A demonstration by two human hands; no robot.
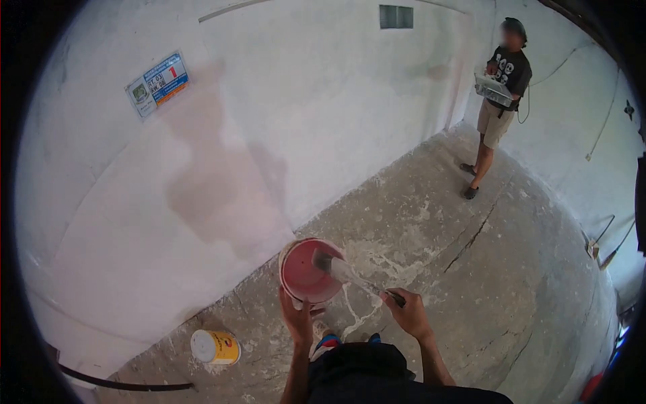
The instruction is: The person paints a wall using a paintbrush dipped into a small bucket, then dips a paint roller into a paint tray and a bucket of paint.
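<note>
A round bucket [303, 283], red inside with a pale, smeared rim, is held up in front of me, tilted so its inside faces me. My left hand [299, 320] is closed on its near lower side, with the thumb over the rim. My right hand [409, 315] grips the dark end of a long-handled paintbrush [350, 275]. The brush's white-coated shaft slants up and left over the bucket rim, and its grey head is inside the bucket. How much paint the bucket holds I cannot tell.
A yellow paint can [217, 347] with a white top stands by the wall at lower left, near a black hose [128, 385]. The white wall [323, 94] bears a sign [159, 82]. Another person [501, 101] stands at upper right holding a clear tray [493, 89]. The concrete floor [431, 249] is cracked and paint-spattered.
</note>
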